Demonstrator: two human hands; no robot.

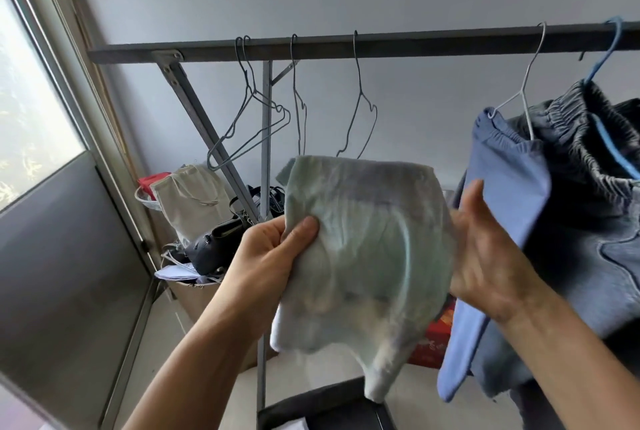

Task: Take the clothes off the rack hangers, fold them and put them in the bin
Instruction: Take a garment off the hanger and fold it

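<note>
Item in hand: pale green garment [367, 249], off its hanger, part-folded, held up in front of the rack rail [415, 45] and above the dark bin [311, 409], whose top edge shows at the bottom of the view. Progress, as judged: somewhere mid-task. Done: several wire hangers hang bare on the rail, a pair at the left [256, 124], one beside them [299, 107] and one more [362, 111]. What the bin already holds cannot be made out. Outstanding: finish the fold on the green piece and lower it into the bin; then the blue garment [509, 187] on the white hanger [519, 97], the grey elastic-waisted garment [588, 138] on the blue hanger [602, 55], and a denim piece [588, 273] hanging below it, all at the right end of the rail. Left hand [273, 256]: pinches the green garment's left edge, thumb laid over the front, fingers curled behind the cloth. Right hand [485, 256]: fingers straight and together, pointing up, laid flat against the garment's right edge; whether the thumb catches the cloth cannot be told. Its fingertips lie just beside the hanging blue garment. Also present: a cream cloth bag [190, 194] and a cardboard box [197, 298] behind the rack.
</note>
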